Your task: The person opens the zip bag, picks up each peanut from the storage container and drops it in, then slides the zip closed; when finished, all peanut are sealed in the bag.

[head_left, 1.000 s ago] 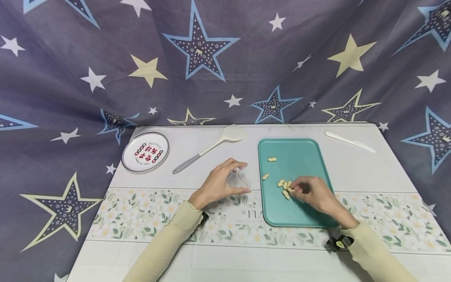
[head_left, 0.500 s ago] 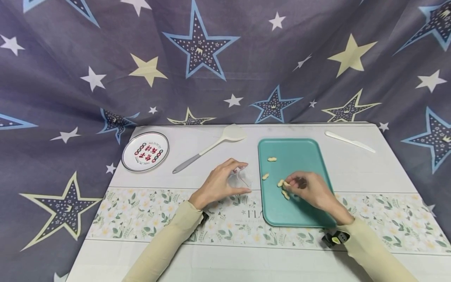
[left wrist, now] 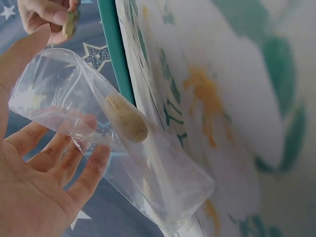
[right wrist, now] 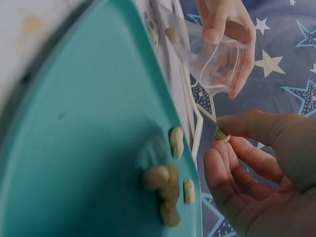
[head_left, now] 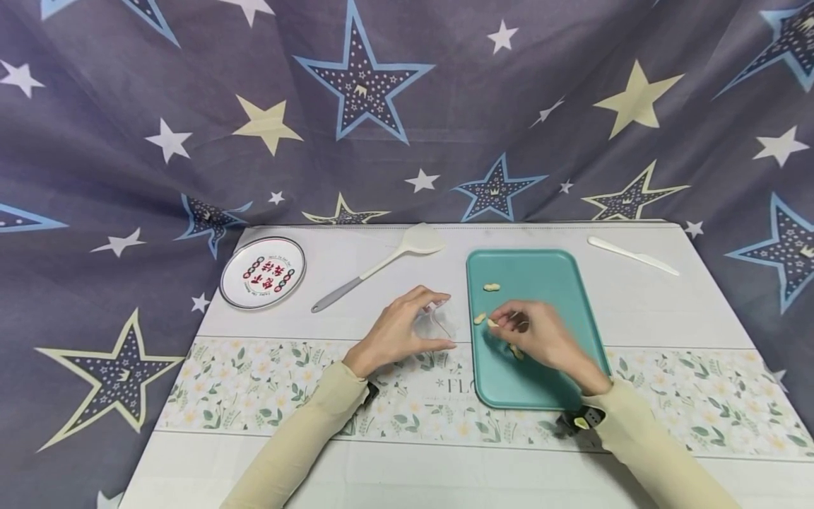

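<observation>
My left hand [head_left: 397,332] holds a clear plastic bag [left wrist: 163,182] by its mouth, thumb and fingers spread around the rim. One peanut [left wrist: 127,118] lies inside the bag. Over the left part of the teal tray [head_left: 534,272], my right hand [head_left: 540,338] pinches another peanut [right wrist: 221,135] between thumb and fingertips. Loose peanuts lie on the tray: one toward the back [head_left: 491,287], one by the left edge [head_left: 479,319], and a small cluster [right wrist: 168,190] partly hidden under the right hand in the head view.
A white plate [head_left: 263,273] with red characters sits at the back left. Beside it lies a spatula [head_left: 381,267] with a grey handle. A white knife [head_left: 632,255] rests right of the tray. A star-patterned cloth [head_left: 407,106] hangs behind the table.
My right hand has picked a peanut from the cluster and moved left across the tray, toward the bag. The left hand and bag have stayed nearly in place.
</observation>
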A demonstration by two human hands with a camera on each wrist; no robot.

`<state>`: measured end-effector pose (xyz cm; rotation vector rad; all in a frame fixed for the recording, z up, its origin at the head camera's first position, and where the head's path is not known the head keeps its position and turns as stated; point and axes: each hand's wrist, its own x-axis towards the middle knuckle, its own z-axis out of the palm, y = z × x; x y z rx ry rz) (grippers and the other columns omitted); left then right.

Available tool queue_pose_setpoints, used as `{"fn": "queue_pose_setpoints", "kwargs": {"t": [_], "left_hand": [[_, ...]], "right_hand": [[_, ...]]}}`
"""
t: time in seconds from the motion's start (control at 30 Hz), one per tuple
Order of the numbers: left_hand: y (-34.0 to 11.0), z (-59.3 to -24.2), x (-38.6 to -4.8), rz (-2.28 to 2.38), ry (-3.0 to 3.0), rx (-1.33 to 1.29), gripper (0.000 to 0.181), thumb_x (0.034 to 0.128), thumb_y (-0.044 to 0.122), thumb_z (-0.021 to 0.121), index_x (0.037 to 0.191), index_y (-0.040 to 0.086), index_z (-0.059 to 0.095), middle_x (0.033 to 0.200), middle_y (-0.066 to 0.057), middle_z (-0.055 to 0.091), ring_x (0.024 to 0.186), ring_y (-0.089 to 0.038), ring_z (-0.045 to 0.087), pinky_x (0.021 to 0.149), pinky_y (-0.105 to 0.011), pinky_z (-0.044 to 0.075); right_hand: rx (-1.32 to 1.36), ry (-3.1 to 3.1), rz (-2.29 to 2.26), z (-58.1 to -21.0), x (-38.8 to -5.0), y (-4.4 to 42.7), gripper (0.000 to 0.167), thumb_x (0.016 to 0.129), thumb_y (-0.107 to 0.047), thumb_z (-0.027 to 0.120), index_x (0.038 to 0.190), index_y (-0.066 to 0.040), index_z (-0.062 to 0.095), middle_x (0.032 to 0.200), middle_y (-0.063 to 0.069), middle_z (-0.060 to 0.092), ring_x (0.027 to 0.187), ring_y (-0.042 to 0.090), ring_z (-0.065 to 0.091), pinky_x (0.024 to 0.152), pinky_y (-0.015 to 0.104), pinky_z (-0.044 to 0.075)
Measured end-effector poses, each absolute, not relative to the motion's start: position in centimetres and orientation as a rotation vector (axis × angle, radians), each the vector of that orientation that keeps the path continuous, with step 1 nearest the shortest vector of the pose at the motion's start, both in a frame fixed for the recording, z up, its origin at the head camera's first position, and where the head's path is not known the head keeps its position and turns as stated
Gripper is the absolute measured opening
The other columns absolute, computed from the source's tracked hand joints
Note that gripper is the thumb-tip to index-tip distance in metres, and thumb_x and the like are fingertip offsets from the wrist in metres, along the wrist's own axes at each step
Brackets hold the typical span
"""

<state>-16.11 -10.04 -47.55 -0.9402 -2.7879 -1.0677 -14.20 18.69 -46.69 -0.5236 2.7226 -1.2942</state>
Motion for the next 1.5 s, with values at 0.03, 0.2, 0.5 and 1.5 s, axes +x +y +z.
{"fn": "queue_pose_setpoints", "kwargs": {"t": [0.03,0.2,0.5,1.5], "left_hand": [[-10.0,-47.5,-16.1,-1.066,-2.787,-0.944,0.081,0.0754,0.050,0.092,0.143,0.017,0.063,0.126,-0.003,0.068,0.111,-0.016,0.065,0.093,-0.038,0.058],[-9.8,-47.3,-16.1,-1.042,-2.789,-0.961,0.080,0.0768,0.053,0.090,0.144,0.021,0.061,0.127,-0.001,0.067,0.112,-0.014,0.065,0.093,-0.036,0.058],[-9.8,-47.2,-16.1,-1.021,-2.771,-0.969,0.079,0.0760,0.050,0.092,0.143,0.020,0.062,0.126,-0.002,0.068,0.108,-0.013,0.065,0.089,-0.034,0.058],[-9.5,-47.3,-15.9,-1.064,-2.749,-0.975,0.081,0.0752,0.047,0.093,0.143,0.015,0.063,0.126,-0.002,0.068,0.107,-0.014,0.066,0.091,-0.036,0.058]], "right_hand": [[-0.527,2.711,-1.309,-46.6,-14.3,18.4,0.015,0.090,-0.010,0.081,0.104,-0.007,0.077,0.087,0.005,0.076,0.074,0.009,0.069,0.070,0.024,0.060],[-0.557,2.670,-1.348,-46.2,-14.7,17.1,0.016,0.090,-0.009,0.081,0.106,-0.005,0.077,0.089,0.007,0.077,0.076,0.011,0.070,0.072,0.024,0.061],[-0.618,2.669,-1.388,-45.3,-15.1,14.9,0.015,0.089,-0.007,0.080,0.104,-0.006,0.078,0.088,0.006,0.077,0.078,0.011,0.069,0.074,0.026,0.062],[-0.693,2.556,-1.454,-45.8,-14.6,13.2,0.012,0.089,-0.005,0.081,0.101,-0.008,0.078,0.087,0.005,0.077,0.078,0.013,0.071,0.072,0.026,0.062]]}}
